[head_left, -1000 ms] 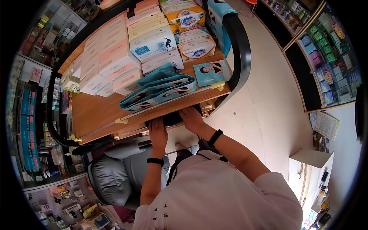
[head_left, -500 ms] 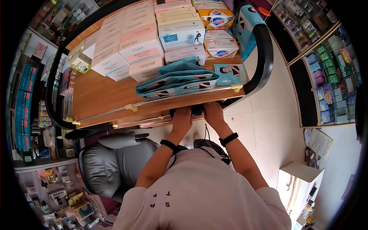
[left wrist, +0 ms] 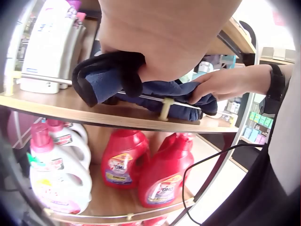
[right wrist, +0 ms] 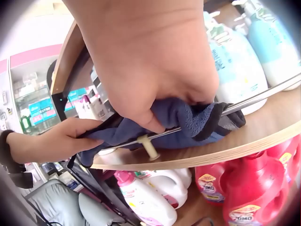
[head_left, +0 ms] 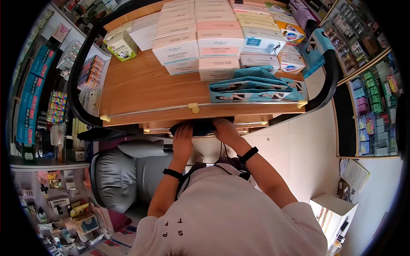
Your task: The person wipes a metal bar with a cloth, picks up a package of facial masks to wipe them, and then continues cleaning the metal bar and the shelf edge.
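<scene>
Below the top shelf of a wooden display rack, both hands hold a dark blue cloth [head_left: 201, 127] with black edging. In the right wrist view the cloth [right wrist: 181, 117] lies folded over the thin metal rail of the middle shelf. My left hand [head_left: 183, 138] grips its left end; most of its fingers are hidden in the left wrist view. My right hand [head_left: 226, 131] grips the cloth's right part, thumb in front, the other fingers hidden behind the wrist and cloth. A pale plastic rail clip [left wrist: 166, 108] stands between the two hands.
Above, the top shelf [head_left: 132, 85] carries stacked boxes [head_left: 218, 40] and blue bags [head_left: 252, 87]. Pump bottles [right wrist: 237, 61] stand on the middle shelf near the right hand. Red detergent bottles [left wrist: 164, 172] fill the shelf below. A grey chair [head_left: 114, 179] is at the left.
Both hands first shift right along the shelf and close together, then back left and slightly farther apart, with the cloth still held. The head view has swung left.
</scene>
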`<state>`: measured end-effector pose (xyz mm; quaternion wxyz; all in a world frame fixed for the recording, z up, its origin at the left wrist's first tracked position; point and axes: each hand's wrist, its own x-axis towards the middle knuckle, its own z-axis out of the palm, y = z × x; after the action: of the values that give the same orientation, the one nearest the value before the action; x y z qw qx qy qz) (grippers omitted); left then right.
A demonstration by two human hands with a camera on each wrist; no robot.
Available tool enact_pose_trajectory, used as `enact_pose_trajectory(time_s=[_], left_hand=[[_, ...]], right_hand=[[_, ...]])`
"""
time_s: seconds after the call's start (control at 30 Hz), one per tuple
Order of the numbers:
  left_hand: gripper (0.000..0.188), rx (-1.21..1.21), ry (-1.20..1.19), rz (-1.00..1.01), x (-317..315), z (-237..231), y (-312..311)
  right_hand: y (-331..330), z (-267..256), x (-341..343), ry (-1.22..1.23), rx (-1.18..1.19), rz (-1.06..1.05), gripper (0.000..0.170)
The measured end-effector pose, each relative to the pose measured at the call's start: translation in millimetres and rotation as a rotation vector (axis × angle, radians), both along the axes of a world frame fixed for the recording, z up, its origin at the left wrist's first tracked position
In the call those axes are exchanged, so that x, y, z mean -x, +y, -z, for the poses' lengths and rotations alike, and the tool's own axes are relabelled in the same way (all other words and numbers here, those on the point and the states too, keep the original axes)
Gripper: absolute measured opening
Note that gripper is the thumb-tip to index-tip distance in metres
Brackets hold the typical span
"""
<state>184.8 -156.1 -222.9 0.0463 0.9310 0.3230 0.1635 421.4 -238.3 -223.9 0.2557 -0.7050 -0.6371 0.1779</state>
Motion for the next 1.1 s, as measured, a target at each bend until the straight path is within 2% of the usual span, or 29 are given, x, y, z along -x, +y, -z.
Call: enact_pose_trajectory(time_s=[0.17, 0.23, 0.4, 0.47, 0.53, 0.57, 0.63, 0.8, 0.87, 0.97, 1.1], left_hand=[[0.06, -0.027, -0.101, -0.153, 54, 2, 23], [0.061, -0.034, -0.107, -0.164, 67, 0, 29], [0.059, -0.047, -0.165, -0.229, 67, 5, 32], [0.057, -0.013, -0.1, -0.197, 60, 9, 32], [0.056, -0.007, -0.096, -0.149, 46, 8, 27], [0.056, -0.005, -0.088, -0.098, 39, 6, 23], [0.057, 0.002, -0.114, -0.076, 24, 6, 12], [0.056, 0.025, -0.131, -0.069, 22, 5, 0], [0.056, 0.0, -0.057, -0.123, 39, 6, 5], [0.058, -0.027, -0.106, -0.209, 65, 5, 16], [0.059, -0.027, -0.11, -0.247, 83, 1, 20]], right_hand=[[42, 10, 45, 0.094, 0.051, -0.082, 0.039], [54, 14, 57, 0.082, -0.151, -0.127, 0.033], [57, 3, 55, 0.086, 0.017, -0.112, 0.039], [49, -4, 48, 0.089, 0.05, -0.119, 0.043], [31, -27, 52, -0.264, -0.167, 0.07, 0.04], [26, -28, 51, -0.27, -0.165, 0.064, 0.04], [20, -29, 48, -0.381, 0.192, 0.166, 0.046], [20, -10, 52, -0.297, 0.174, 0.098, 0.049], [25, 1, 56, -0.284, 0.157, 0.063, 0.049], [40, 22, 66, -0.213, 0.033, 0.016, 0.046], [55, 17, 83, -0.211, -0.067, -0.054, 0.047]])
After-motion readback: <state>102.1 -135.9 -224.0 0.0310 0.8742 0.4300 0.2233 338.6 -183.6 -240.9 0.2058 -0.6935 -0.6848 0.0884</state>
